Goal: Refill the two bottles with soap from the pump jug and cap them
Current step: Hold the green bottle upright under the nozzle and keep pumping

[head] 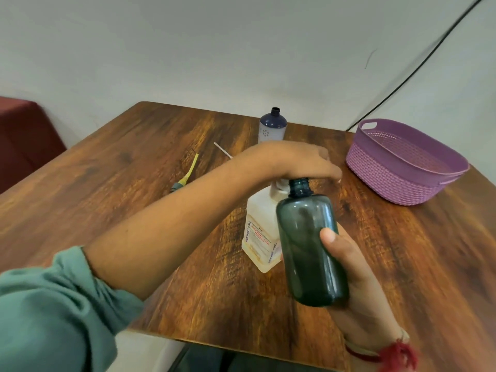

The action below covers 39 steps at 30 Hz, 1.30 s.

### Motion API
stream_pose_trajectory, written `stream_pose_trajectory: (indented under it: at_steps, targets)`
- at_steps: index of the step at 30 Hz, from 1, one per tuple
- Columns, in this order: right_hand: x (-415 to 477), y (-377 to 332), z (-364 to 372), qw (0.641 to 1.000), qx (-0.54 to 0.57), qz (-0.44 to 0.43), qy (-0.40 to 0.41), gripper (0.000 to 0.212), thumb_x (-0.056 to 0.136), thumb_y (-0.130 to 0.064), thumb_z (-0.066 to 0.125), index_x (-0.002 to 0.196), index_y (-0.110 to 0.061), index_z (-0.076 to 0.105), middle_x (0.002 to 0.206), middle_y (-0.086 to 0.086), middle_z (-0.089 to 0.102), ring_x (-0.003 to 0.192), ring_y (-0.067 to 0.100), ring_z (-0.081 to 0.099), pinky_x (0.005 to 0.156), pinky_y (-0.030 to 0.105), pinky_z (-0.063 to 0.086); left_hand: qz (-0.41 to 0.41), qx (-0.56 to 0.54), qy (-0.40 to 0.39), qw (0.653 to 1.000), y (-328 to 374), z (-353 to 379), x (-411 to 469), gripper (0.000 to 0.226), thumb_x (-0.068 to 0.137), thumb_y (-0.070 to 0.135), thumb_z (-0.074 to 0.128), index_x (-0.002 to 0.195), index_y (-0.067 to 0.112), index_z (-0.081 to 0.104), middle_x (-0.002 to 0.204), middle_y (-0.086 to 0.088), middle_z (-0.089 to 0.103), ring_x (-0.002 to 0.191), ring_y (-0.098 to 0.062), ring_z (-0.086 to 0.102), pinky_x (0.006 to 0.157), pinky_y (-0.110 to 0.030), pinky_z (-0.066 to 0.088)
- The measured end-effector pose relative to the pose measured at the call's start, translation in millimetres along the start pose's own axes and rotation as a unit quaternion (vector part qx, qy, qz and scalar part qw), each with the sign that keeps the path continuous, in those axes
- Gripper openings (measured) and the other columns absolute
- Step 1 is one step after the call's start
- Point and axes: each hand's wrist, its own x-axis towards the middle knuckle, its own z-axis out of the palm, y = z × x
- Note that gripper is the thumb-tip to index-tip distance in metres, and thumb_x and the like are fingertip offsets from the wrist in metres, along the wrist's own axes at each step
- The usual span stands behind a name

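My right hand (357, 277) grips a dark green see-through bottle (308, 245), uncapped, held upright with its mouth close to the pump head of the white soap jug (259, 237). My left hand (298, 162) lies palm-down on top of the jug's pump and hides it. The jug stands on the wooden table (161, 162). A second bottle (272, 126), white with a dark blue shoulder and open neck, stands at the far edge. Two pump caps with dip tubes lie on the table: a yellow one (188, 174) and a white one (222, 150), the latter partly hidden by my arm.
A purple woven plastic basket (402, 167) sits at the table's right side. A dark red seat (24, 135) stands to the left beyond the table. A black cable (418, 68) runs down the wall behind the basket.
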Motion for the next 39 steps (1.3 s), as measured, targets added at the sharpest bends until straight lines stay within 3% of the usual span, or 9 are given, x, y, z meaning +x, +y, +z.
stream_pose_trajectory:
  at_steps: [6, 10, 12, 14, 17, 19, 25, 33, 39]
  targets:
    - [-2.9, -3.3, 0.9, 1.0, 0.004, -0.015, -0.008, 0.072, 0.039, -0.056, 0.086, 0.102, -0.024, 0.07, 0.103, 0.009, 0.071, 0.088, 0.02, 0.07, 0.062, 0.027, 0.055, -0.005, 0.058, 0.0, 0.998, 4.5, -7.4, -0.6, 0.05, 0.091, 0.051, 0.046, 0.129, 0.019, 0.047, 0.125, -0.002, 0.054, 0.105, -0.018, 0.051, 0.08, -0.03, 0.04]
    - [-0.8, -0.7, 1.2, 1.0, 0.004, -0.012, 0.0, 0.077, 0.043, -0.055, 0.085, 0.109, -0.02, 0.066, 0.107, 0.012, 0.069, 0.089, 0.021, 0.069, 0.063, 0.028, 0.054, 0.0, 0.009, 0.014, 1.0, 0.9, -4.0, -1.8, 0.033, 0.093, 0.046, 0.044, 0.107, 0.019, 0.056, 0.11, -0.001, 0.058, 0.096, -0.016, 0.053, 0.082, -0.029, 0.041]
    - [-0.4, 1.3, 1.4, 1.0, 0.004, -0.007, 0.007, 0.08, 0.043, -0.055, 0.085, 0.112, -0.019, 0.065, 0.11, 0.014, 0.068, 0.089, 0.022, 0.068, 0.063, 0.029, 0.054, -0.005, 0.003, 0.008, 1.0, -2.1, -0.5, -0.6, 0.027, 0.093, 0.043, 0.043, 0.089, 0.019, 0.054, 0.093, 0.0, 0.056, 0.082, -0.015, 0.05, 0.073, -0.028, 0.039]
    - [-2.7, 1.8, 1.5, 1.0, 0.001, -0.003, 0.008, 0.079, 0.041, -0.056, 0.085, 0.11, -0.022, 0.066, 0.109, 0.013, 0.068, 0.089, 0.023, 0.068, 0.063, 0.029, 0.054, -0.009, 0.023, 0.011, 1.0, -2.2, 1.5, 0.2, 0.03, 0.093, 0.044, 0.042, 0.094, 0.018, 0.056, 0.093, 0.0, 0.055, 0.079, -0.014, 0.049, 0.065, -0.025, 0.036]
    - [-7.4, -0.4, -0.4, 1.0, -0.001, -0.004, 0.002, 0.075, 0.04, -0.057, 0.085, 0.105, -0.025, 0.068, 0.107, 0.01, 0.07, 0.09, 0.022, 0.069, 0.063, 0.028, 0.054, -0.008, 0.071, 0.02, 0.997, 3.9, -2.4, -1.8, 0.043, 0.093, 0.047, 0.042, 0.125, 0.019, 0.05, 0.11, 0.002, 0.053, 0.095, -0.015, 0.05, 0.074, -0.027, 0.039]
    - [-8.7, -2.1, -0.6, 1.0, 0.004, -0.014, -0.004, 0.074, 0.042, -0.056, 0.085, 0.106, -0.023, 0.069, 0.105, 0.01, 0.07, 0.088, 0.021, 0.07, 0.061, 0.028, 0.054, -0.016, 0.089, 0.021, 0.996, 7.5, -6.7, -3.4, 0.048, 0.091, 0.048, 0.046, 0.13, 0.018, 0.045, 0.11, 0.002, 0.05, 0.098, -0.016, 0.049, 0.077, -0.029, 0.038]
    - [-3.9, -2.3, 2.4, 1.0, 0.008, -0.018, 0.0, 0.081, 0.043, -0.055, 0.085, 0.112, -0.018, 0.065, 0.106, 0.015, 0.069, 0.086, 0.023, 0.068, 0.061, 0.03, 0.055, -0.015, -0.026, 0.041, 0.999, 1.3, 0.6, -1.7, 0.039, 0.093, 0.039, 0.044, 0.112, 0.01, 0.061, 0.107, -0.008, 0.065, 0.085, -0.018, 0.054, 0.075, -0.03, 0.04]
    - [-8.9, -5.0, 1.9, 1.0, 0.0, -0.017, -0.003, 0.072, 0.041, -0.058, 0.084, 0.103, -0.024, 0.07, 0.101, 0.009, 0.071, 0.084, 0.02, 0.07, 0.059, 0.027, 0.054, 0.0, 0.058, 0.045, 0.997, 5.5, -7.0, -1.7, 0.036, 0.091, 0.045, 0.046, 0.105, 0.014, 0.059, 0.104, -0.003, 0.061, 0.091, -0.018, 0.056, 0.079, -0.031, 0.044]
    - [-3.4, 0.5, 1.6, 1.0, -0.007, -0.003, 0.011, 0.078, 0.043, -0.057, 0.084, 0.11, -0.02, 0.066, 0.11, 0.016, 0.067, 0.089, 0.024, 0.067, 0.064, 0.031, 0.055, -0.017, -0.047, 0.033, 0.998, -2.0, 1.2, 1.4, 0.026, 0.093, 0.036, 0.044, 0.091, 0.014, 0.06, 0.105, -0.007, 0.067, 0.081, -0.016, 0.051, 0.074, -0.03, 0.04]
